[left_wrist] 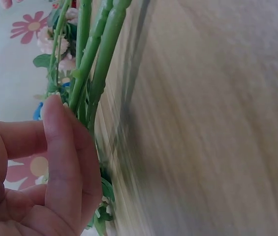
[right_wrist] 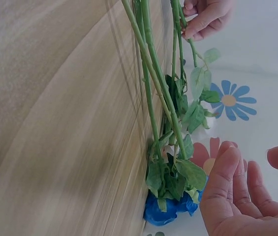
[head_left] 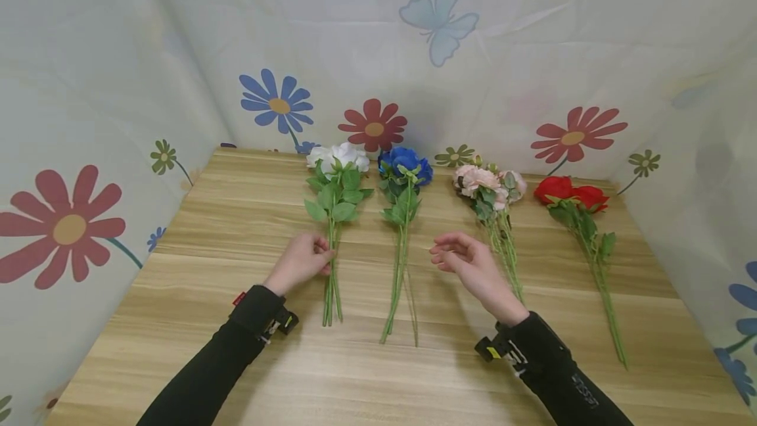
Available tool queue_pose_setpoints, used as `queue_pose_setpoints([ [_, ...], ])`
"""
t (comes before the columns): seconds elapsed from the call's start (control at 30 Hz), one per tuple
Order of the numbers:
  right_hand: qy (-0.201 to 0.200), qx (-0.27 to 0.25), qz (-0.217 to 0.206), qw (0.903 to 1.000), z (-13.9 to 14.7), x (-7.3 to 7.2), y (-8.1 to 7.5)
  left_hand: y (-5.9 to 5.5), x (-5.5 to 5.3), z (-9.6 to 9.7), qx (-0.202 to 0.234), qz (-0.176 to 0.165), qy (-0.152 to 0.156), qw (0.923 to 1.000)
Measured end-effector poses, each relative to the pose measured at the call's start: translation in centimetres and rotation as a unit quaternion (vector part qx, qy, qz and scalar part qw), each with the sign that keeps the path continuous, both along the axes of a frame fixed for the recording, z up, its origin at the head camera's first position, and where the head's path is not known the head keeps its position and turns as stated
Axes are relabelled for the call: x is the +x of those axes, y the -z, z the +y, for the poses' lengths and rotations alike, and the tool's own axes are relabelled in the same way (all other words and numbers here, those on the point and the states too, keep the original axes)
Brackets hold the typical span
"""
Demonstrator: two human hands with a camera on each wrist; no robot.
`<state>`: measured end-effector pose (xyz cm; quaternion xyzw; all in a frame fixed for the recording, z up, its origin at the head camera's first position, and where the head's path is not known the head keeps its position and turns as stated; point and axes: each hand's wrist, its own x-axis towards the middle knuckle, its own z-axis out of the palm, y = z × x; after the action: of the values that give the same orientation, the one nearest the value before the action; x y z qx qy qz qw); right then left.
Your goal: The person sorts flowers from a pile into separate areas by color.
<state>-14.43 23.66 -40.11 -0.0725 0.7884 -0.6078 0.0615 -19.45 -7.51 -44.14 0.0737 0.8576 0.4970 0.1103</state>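
A bunch of white artificial flowers [head_left: 339,158] lies on the wooden table, and my left hand [head_left: 303,260] pinches its green stems [left_wrist: 97,64] partway down. To its right lies a bunch of blue flowers [head_left: 407,166], whose long stems [right_wrist: 151,64] fan apart at the bottom. My right hand [head_left: 467,265] hovers between the blue bunch and a pink bunch [head_left: 481,184], fingers loosely bent and thumb apart. Nothing is in that hand in the right wrist view. Part of the pink stems is hidden behind the right hand and wrist.
A bunch of red flowers [head_left: 570,194] lies at the far right of the wooden table [head_left: 195,321]. Behind and at both sides hangs a pale cloth [head_left: 331,38] printed with flowers and a butterfly. The flower heads lie near the table's back edge.
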Motion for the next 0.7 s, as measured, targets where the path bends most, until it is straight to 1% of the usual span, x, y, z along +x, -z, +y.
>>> queue_pose_setpoints([
  [0.13, -0.002, 0.003, 0.000, 1.0000, -0.09, 0.06, -0.08, 0.10, -0.02, -0.02, -0.003, -0.005, -0.002, 1.0000],
  [0.23, -0.003, 0.005, 0.001, 1.0000, -0.16, 0.12, -0.11, 0.33, -0.12, -0.08, -0.009, 0.001, -0.001, 1.0000],
  [0.37, -0.002, 0.006, 0.000, 1.0000, -0.19, 0.10, -0.13, 0.57, -0.23, -0.12, -0.038, 0.018, 0.000, 0.9991],
  [0.47, -0.003, 0.008, -0.001, 1.0000, -0.17, 0.05, -0.09, 0.64, -0.35, -0.10, -0.061, 0.024, -0.001, 0.9979],
  [0.57, -0.003, 0.009, -0.005, 0.9999, -0.16, 0.06, -0.05, 0.63, -0.49, -0.11, -0.072, 0.023, 0.000, 0.9971],
  [0.7, -0.004, 0.015, -0.004, 0.9999, -0.16, 0.08, -0.01, 0.64, -0.59, -0.22, -0.076, 0.017, 0.001, 0.9969],
])
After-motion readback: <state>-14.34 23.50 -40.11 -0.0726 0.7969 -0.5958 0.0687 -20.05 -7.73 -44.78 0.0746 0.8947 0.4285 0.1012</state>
